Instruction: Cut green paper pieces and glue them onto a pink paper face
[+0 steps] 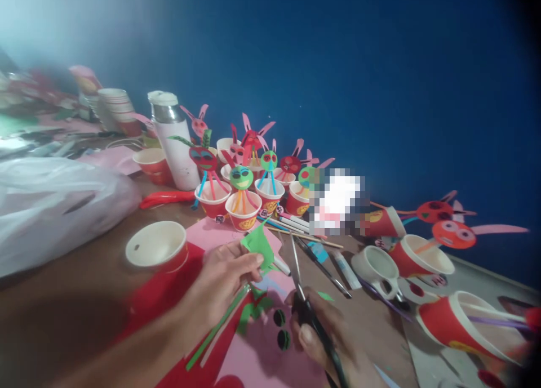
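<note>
Between the thumb and fingers of my left hand (230,272) is a small piece of green paper (260,246). My right hand (323,331) grips black-handled scissors (306,306), whose blades point up and away, just right of the paper and apart from it. Below the hands lie a pink paper sheet (253,354) and a red paper sheet (167,298). On the pink sheet are two black ovals with green edges (281,329) and some green scraps (252,315). Thin green and pale strips (220,329) lie beneath my left wrist.
Paper-cup figures with round paper heads (242,177) crowd the back; more cups (426,255) lie tilted at right. A white bottle (173,146), a plastic bag (59,208), an empty paper cup (156,244), a white mug (375,270), a craft knife (325,267) and markers (296,223) surround the workspace.
</note>
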`<state>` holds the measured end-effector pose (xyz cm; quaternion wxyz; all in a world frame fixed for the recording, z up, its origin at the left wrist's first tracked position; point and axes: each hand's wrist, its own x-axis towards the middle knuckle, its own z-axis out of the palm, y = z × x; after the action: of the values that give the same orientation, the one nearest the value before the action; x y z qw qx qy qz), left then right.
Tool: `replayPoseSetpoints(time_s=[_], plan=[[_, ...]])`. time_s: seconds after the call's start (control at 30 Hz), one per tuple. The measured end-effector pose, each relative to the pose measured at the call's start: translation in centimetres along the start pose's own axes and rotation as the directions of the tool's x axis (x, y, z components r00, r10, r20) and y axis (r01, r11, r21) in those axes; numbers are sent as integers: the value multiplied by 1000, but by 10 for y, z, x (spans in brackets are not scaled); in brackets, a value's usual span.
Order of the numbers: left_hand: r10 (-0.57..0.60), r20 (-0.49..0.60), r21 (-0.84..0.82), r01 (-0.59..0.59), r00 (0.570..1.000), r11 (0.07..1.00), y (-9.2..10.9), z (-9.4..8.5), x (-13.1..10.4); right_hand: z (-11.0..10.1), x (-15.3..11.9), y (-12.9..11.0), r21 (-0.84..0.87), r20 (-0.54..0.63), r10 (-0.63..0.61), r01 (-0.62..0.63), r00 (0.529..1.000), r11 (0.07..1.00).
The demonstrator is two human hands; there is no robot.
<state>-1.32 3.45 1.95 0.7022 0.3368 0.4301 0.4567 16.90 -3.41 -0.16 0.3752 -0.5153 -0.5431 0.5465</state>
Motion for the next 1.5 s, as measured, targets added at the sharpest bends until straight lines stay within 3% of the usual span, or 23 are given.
replayPoseSetpoints(time_s=[0.13, 0.4, 0.8, 1.5], plan=[[-8, -15, -17, 8, 1000, 1000, 8, -2, -1, 3, 3, -1, -32, 182, -31, 38, 983, 999], [-4, 6, 15, 4, 1000, 1000, -7, -1, 2, 3, 4, 7, -62, 279, -10, 28, 960, 998], [-63, 14, 102, 62, 998, 993, -16, 2, 0, 0, 1, -8, -109, 281, 45, -15, 959, 994], [-95, 16, 142, 91, 995, 986, -20, 1, 1, 4, 1, -1, -64, 243, 58, -43, 968, 997]])
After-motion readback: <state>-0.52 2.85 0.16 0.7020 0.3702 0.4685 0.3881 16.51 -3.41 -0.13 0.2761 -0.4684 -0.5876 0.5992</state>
